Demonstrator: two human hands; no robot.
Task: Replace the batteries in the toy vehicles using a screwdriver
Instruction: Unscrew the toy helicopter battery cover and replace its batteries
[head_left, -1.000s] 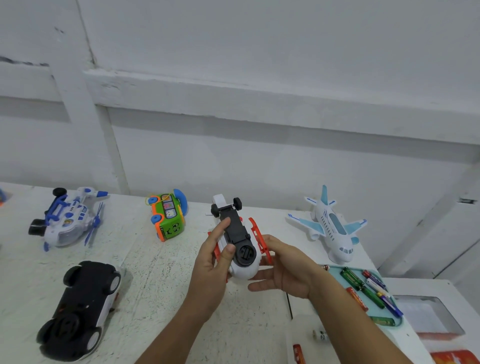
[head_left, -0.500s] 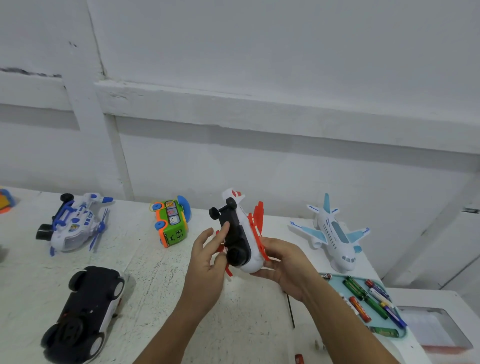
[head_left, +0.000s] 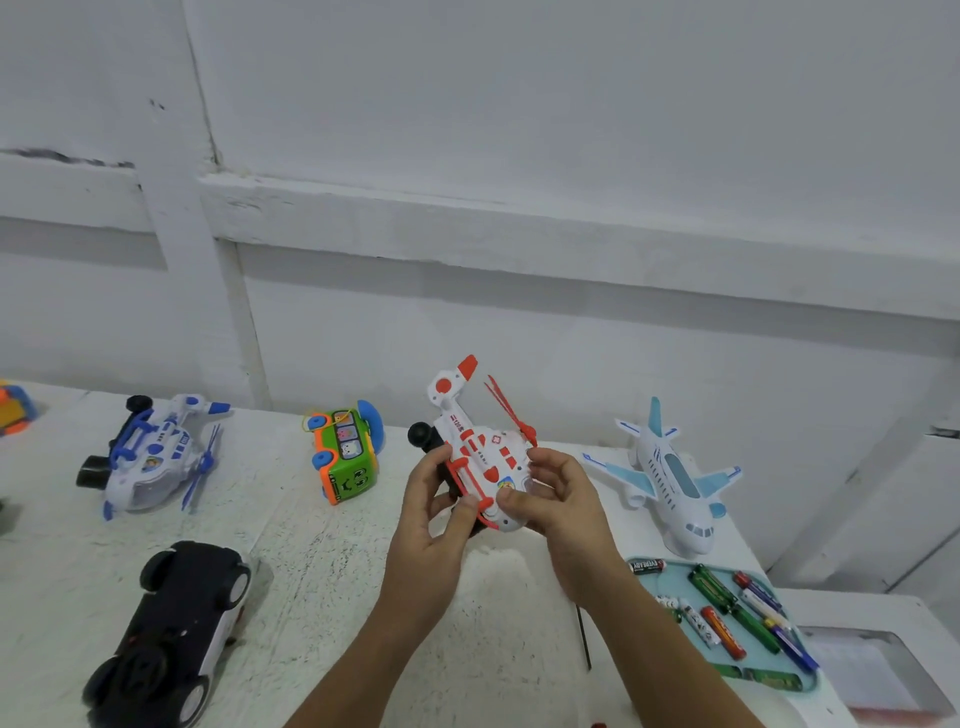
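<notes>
White surface (head_left: 322, 561), toys spread out; we hold the red-and-white helicopter (head_left: 480, 457) aloft.
Left hand (head_left: 434, 525) fingers (head_left: 462, 512) and right hand (head_left: 563, 499) fingers pinch its body; we should keep the rotor clear.

On the surface (head_left: 322, 597), a helicopter (head_left: 156, 457) lies far left with a car (head_left: 176, 634) in front of it. A bus (head_left: 345, 457) sits between them and the plane (head_left: 670, 478), right. Batteries (head_left: 727, 613) lie in a tray (head_left: 808, 680) before the plane.
</notes>
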